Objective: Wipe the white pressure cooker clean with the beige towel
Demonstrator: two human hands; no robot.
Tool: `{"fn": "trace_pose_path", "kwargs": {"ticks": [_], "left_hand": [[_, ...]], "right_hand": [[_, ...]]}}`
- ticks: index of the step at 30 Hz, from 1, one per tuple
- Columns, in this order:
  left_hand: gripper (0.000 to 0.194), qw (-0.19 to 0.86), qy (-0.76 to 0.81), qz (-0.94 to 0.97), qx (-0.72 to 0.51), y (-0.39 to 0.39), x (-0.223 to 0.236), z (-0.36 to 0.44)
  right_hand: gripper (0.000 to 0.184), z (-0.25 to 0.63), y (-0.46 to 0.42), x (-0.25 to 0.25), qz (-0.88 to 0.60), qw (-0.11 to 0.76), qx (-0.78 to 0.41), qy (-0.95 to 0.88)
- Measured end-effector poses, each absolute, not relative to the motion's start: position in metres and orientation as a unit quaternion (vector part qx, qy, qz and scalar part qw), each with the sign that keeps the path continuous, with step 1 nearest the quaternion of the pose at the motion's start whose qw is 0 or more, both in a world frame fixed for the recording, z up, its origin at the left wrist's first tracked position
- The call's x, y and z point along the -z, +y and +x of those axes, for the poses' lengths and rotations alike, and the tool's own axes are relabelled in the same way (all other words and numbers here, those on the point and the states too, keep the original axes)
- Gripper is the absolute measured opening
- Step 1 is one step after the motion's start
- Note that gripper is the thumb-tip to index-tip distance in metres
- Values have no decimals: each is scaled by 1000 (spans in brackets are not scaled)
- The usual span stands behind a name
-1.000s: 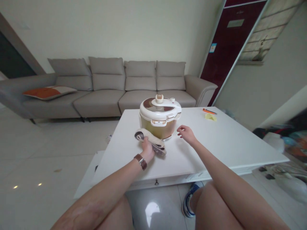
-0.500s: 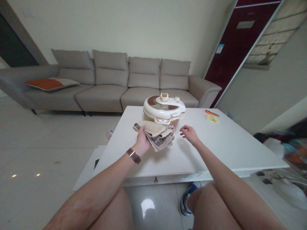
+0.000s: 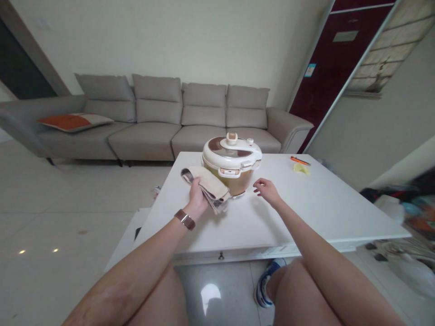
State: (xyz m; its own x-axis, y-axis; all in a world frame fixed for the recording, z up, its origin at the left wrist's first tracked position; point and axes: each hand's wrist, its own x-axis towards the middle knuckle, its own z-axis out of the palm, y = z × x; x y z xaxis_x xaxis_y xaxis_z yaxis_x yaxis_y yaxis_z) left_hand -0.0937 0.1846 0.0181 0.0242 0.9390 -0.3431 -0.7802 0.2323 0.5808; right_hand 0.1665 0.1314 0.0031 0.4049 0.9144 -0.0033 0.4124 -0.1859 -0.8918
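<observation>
Pale-walled room, with a long taupe sofa (image 3: 152, 136) behind the pressure cooker (image 3: 236, 159) and an orange-and-white cushion (image 3: 74, 121) on it, well to the cooker's left. Looks down over a white desk (image 3: 292, 213) bearing the cooker, upright, gold-sided, with its white lid on. Grips a folded towel (image 3: 210, 183) in the left hand (image 3: 198, 198), in front of the cooker and toward its left; clamps down with the thumb on top, the other fingers hidden beneath. Shows the towel's beige face upward and dark-patterned layers along the edges. Cannot tell whether towel and cooker touch. Wears a brown-strapped watch (image 3: 185, 219) on the left wrist. Holds the right hand (image 3: 266, 192) just beside the cooker, on its right and apart from it, fingers loosely curled. Has the hands well apart, on opposite sides of the cooker's front. Farther to the cooker's right, a slim orange-and-black object (image 3: 300, 160) near a yellow scrap (image 3: 301, 169); beyond, behind and to the right, a tall dark-red unit (image 3: 340, 63).
</observation>
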Motion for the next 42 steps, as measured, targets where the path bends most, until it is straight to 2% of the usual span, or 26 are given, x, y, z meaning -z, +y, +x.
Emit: {"fn": "trace_pose_path", "kwargs": {"ticks": [4,7,15,19,23,26,28,30,36,42], "left_hand": [[29,586,311,298,-686,193,-20,-98],[29,522,355,389,-670,203,-6,-99],[24,573,451,302,-613,218,27,-95],[31,540,432,343,-636,212,23,-93],[36,429,397,489,-647,198,9,-91],[41,337,310,676,-577,190,-1,-92],[51,296,244,757,-529,187,-6,-92],[58,302,229,760,-528,185,-10,-90],[57,470,305,543,-625,188,-11,-88],[34,428,350,524,-648,211,-1,-97]], "right_hand": [[11,165,132,-3,-716,433,-290,-465],[11,164,133,-2,-717,430,-292,-465],[11,167,135,2,-715,422,-288,-476],[12,167,135,1,-712,424,-289,-480],[11,164,137,1,-708,424,-295,-482],[10,163,138,3,-704,420,-301,-486],[9,163,138,4,-704,417,-301,-491],[9,163,137,5,-706,413,-299,-492],[10,167,132,6,-708,415,-299,-487],[11,173,130,9,-706,416,-293,-492]]}}
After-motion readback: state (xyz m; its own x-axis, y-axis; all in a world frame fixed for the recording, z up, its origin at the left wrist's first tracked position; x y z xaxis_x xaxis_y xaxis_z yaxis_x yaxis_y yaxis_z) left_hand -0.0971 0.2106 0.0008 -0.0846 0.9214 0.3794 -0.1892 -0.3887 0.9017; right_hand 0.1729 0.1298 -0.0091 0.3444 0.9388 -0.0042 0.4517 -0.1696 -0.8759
